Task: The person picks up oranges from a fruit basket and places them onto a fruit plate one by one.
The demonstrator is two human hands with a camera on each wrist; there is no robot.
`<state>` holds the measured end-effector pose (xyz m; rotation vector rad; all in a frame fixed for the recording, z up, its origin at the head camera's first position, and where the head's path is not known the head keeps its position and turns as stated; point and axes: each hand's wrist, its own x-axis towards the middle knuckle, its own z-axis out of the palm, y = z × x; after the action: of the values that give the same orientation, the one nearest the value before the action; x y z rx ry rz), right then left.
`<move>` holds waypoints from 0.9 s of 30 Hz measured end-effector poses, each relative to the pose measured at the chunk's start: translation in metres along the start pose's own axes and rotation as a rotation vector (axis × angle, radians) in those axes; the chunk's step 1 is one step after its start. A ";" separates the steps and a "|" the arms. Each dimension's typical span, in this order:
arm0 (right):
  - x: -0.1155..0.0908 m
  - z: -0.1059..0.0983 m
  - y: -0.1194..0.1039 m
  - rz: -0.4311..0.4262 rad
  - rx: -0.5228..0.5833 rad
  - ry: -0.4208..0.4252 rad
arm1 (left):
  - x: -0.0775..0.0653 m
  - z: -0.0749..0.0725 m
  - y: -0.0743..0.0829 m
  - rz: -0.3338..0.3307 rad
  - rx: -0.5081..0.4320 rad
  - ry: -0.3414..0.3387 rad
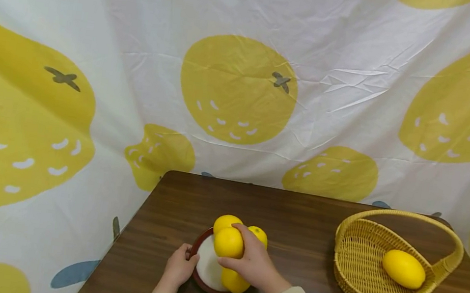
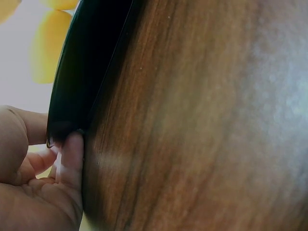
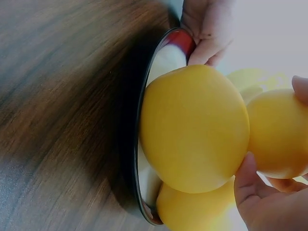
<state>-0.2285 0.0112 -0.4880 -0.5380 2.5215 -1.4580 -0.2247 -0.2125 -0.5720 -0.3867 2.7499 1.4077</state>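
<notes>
A round plate (image 1: 208, 264) with a dark red rim and white inside lies on the table, bearing several yellow lemons. My left hand (image 1: 178, 269) pinches its left rim; in the left wrist view, thumb and fingers grip the dark edge (image 2: 89, 62). Above the plate, my right hand (image 1: 256, 263) holds a lemon (image 1: 228, 242). Around it on the plate are a back lemon (image 1: 226, 221), one at the right (image 1: 260, 234) partly behind the hand, and a front lemon (image 1: 235, 282). From the right wrist, the held lemon (image 3: 276, 137) touches a larger-looking lemon (image 3: 195, 130).
A wicker basket (image 1: 358, 261) with a tall arched handle stands at the right of the brown wooden table (image 1: 296, 219). One lemon (image 1: 403, 269) lies inside it. A lemon-print cloth (image 1: 341, 46) hangs behind and at the left of the table.
</notes>
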 end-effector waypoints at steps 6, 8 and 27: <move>0.003 0.003 -0.001 -0.022 -0.047 -0.017 | 0.002 -0.001 0.000 -0.010 -0.003 -0.009; 0.004 0.004 -0.001 -0.029 -0.062 -0.030 | 0.002 -0.001 0.000 -0.016 -0.007 -0.012; 0.018 0.017 0.002 -0.032 -0.153 -0.019 | 0.003 0.000 -0.002 -0.010 -0.010 -0.012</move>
<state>-0.2400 -0.0083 -0.4974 -0.6156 2.6357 -1.2702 -0.2275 -0.2142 -0.5747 -0.3909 2.7287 1.4177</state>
